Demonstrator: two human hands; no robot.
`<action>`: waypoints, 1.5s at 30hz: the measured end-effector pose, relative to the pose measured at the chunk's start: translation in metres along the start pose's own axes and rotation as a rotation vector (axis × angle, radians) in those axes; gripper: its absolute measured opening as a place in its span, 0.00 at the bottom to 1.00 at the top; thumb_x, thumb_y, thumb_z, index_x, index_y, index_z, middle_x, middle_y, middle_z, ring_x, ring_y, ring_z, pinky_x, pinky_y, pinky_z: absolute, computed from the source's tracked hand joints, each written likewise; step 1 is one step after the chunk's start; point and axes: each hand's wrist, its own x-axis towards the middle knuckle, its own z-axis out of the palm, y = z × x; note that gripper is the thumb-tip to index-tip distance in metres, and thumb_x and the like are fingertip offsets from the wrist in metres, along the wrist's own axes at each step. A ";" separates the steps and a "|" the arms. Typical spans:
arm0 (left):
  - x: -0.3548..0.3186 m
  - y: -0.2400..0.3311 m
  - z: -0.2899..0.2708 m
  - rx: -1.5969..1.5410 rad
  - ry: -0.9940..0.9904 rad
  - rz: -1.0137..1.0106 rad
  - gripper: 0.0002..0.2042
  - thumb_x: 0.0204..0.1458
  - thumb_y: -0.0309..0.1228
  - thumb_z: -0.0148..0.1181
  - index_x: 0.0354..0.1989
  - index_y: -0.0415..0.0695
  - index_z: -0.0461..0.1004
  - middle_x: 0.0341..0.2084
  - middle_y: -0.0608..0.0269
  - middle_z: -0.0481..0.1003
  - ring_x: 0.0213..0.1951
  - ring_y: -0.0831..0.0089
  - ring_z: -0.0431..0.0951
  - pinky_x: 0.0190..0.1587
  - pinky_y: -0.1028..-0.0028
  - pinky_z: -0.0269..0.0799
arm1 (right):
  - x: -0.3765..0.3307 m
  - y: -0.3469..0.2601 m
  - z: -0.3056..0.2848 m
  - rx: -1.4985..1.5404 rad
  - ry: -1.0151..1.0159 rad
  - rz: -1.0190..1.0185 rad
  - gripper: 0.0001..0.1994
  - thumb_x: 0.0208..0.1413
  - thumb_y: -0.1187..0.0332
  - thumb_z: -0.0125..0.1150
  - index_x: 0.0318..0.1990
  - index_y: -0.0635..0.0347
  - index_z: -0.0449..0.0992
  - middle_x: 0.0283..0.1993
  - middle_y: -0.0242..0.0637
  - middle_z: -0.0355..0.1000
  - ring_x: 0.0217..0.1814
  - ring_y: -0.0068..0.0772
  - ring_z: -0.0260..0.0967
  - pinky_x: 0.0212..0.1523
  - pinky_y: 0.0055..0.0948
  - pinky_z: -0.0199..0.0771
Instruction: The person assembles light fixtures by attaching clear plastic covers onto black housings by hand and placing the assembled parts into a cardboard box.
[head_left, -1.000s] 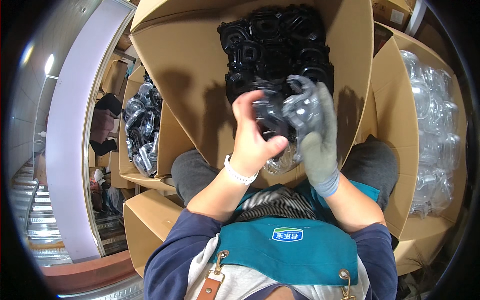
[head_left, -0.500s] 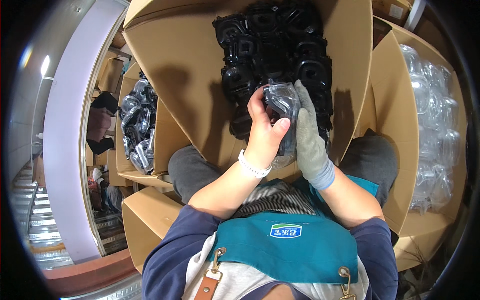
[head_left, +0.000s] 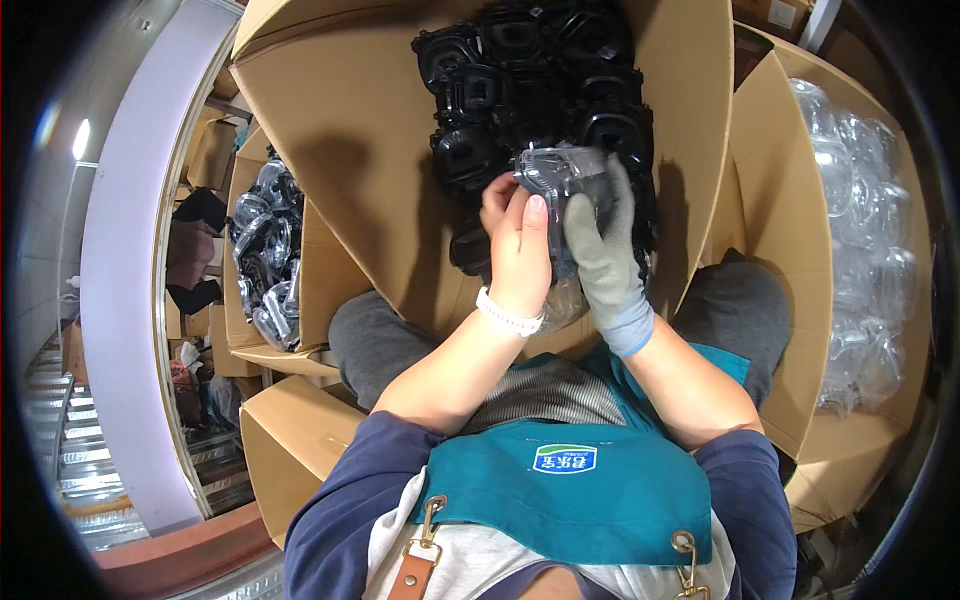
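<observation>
Between my hands, over the large cardboard box (head_left: 345, 110) in front of me, is a clear plastic container (head_left: 562, 168) with a dark part showing through it. My bare left hand (head_left: 522, 245), a white band at its wrist, is closed on the container's left side, thumb on the near face. On the opposite side my right hand (head_left: 603, 250), in a grey glove, grips it with the thumb in front and the fingers partly behind. Stacked black plastic trays (head_left: 470, 155) lie in the box beyond. The hands hide part of the container and some trays.
To the right, an open cardboard box (head_left: 785, 200) holds stacked clear plastic covers (head_left: 860, 270). A smaller box (head_left: 325, 260) on the left contains jumbled clear and black containers (head_left: 270, 240). A lower carton (head_left: 295, 430) is beside my left leg; a pale panel (head_left: 125, 300) stands farther left.
The container has turned and tilted between my hands, its upper end now facing me more. My left fingers have shifted lower on its side, and my right thumb has come round to the front.
</observation>
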 end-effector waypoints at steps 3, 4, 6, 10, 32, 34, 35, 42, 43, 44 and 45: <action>0.001 0.021 -0.008 -0.196 -0.138 -0.284 0.15 0.62 0.33 0.43 0.48 0.36 0.71 0.48 0.54 0.67 0.52 0.67 0.64 0.61 0.68 0.53 | 0.017 0.018 -0.017 -0.577 0.129 -0.506 0.53 0.40 0.50 0.72 0.67 0.69 0.47 0.62 0.59 0.55 0.58 0.58 0.60 0.61 0.45 0.59; -0.002 0.030 -0.004 -0.196 -0.137 -0.285 0.15 0.62 0.33 0.43 0.48 0.36 0.71 0.48 0.54 0.67 0.52 0.67 0.64 0.61 0.68 0.53 | 0.016 0.013 -0.015 -0.578 0.128 -0.506 0.53 0.40 0.50 0.72 0.67 0.69 0.47 0.62 0.59 0.55 0.58 0.58 0.60 0.61 0.45 0.59; -0.010 0.048 0.010 -0.481 0.066 -0.188 0.15 0.62 0.32 0.44 0.52 0.36 0.65 0.50 0.57 0.67 0.51 0.70 0.66 0.60 0.71 0.56 | 0.011 -0.003 -0.008 -0.952 0.194 -0.873 0.52 0.38 0.47 0.71 0.66 0.66 0.49 0.64 0.71 0.47 0.58 0.73 0.55 0.60 0.53 0.57; 0.008 0.046 -0.002 -0.786 0.123 -0.470 0.24 0.64 0.46 0.39 0.58 0.39 0.63 0.55 0.56 0.69 0.57 0.65 0.68 0.62 0.65 0.59 | -0.011 -0.020 0.006 -1.082 0.037 -0.612 0.43 0.45 0.50 0.67 0.65 0.61 0.55 0.61 0.84 0.43 0.62 0.79 0.48 0.60 0.58 0.56; 0.032 0.048 -0.020 -1.157 0.218 -0.504 0.30 0.54 0.59 0.44 0.56 0.51 0.70 0.53 0.64 0.73 0.54 0.64 0.71 0.58 0.64 0.66 | -0.012 -0.036 -0.009 -0.181 -0.250 0.060 0.15 0.53 0.59 0.66 0.34 0.64 0.74 0.29 0.32 0.67 0.28 0.19 0.64 0.29 0.21 0.66; 0.030 0.050 -0.016 -1.115 0.260 -0.503 0.30 0.54 0.59 0.44 0.56 0.51 0.70 0.53 0.64 0.73 0.54 0.64 0.71 0.58 0.63 0.66 | -0.011 -0.045 -0.010 -0.141 -0.339 0.043 0.13 0.54 0.61 0.65 0.33 0.63 0.75 0.31 0.33 0.66 0.29 0.21 0.65 0.29 0.21 0.66; 0.030 0.051 -0.015 -1.074 0.302 -0.500 0.30 0.54 0.59 0.44 0.57 0.50 0.70 0.53 0.64 0.72 0.55 0.64 0.71 0.58 0.63 0.66 | -0.012 -0.045 -0.008 -0.140 -0.339 0.043 0.13 0.54 0.61 0.65 0.33 0.63 0.75 0.31 0.33 0.66 0.29 0.21 0.65 0.29 0.21 0.66; 0.032 0.031 -0.028 -1.177 0.086 -0.334 0.30 0.54 0.59 0.45 0.55 0.49 0.69 0.52 0.61 0.72 0.53 0.62 0.72 0.56 0.61 0.67 | -0.016 -0.042 -0.006 -0.115 -0.334 -0.116 0.08 0.58 0.71 0.57 0.43 0.64 0.73 0.34 0.33 0.68 0.34 0.23 0.67 0.34 0.23 0.68; 0.035 0.026 -0.033 -1.179 0.084 -0.335 0.30 0.54 0.59 0.45 0.55 0.49 0.69 0.52 0.61 0.72 0.53 0.62 0.72 0.56 0.61 0.67 | -0.019 -0.047 -0.005 -0.012 -0.315 -0.023 0.11 0.59 0.73 0.53 0.48 0.64 0.71 0.36 0.34 0.69 0.37 0.24 0.67 0.36 0.24 0.69; 0.038 0.022 -0.037 -1.201 0.008 -0.277 0.29 0.53 0.59 0.46 0.53 0.49 0.70 0.50 0.61 0.73 0.51 0.61 0.73 0.54 0.60 0.69 | -0.014 -0.040 -0.008 -0.063 -0.252 -0.094 0.12 0.59 0.74 0.50 0.50 0.65 0.68 0.37 0.35 0.70 0.39 0.24 0.68 0.38 0.24 0.69; 0.039 0.021 -0.038 -1.219 -0.064 -0.215 0.28 0.53 0.58 0.47 0.52 0.48 0.71 0.48 0.61 0.74 0.49 0.61 0.74 0.52 0.60 0.71 | -0.009 -0.039 -0.007 -0.112 -0.194 -0.163 0.14 0.60 0.75 0.47 0.53 0.65 0.66 0.39 0.36 0.70 0.41 0.23 0.68 0.41 0.23 0.70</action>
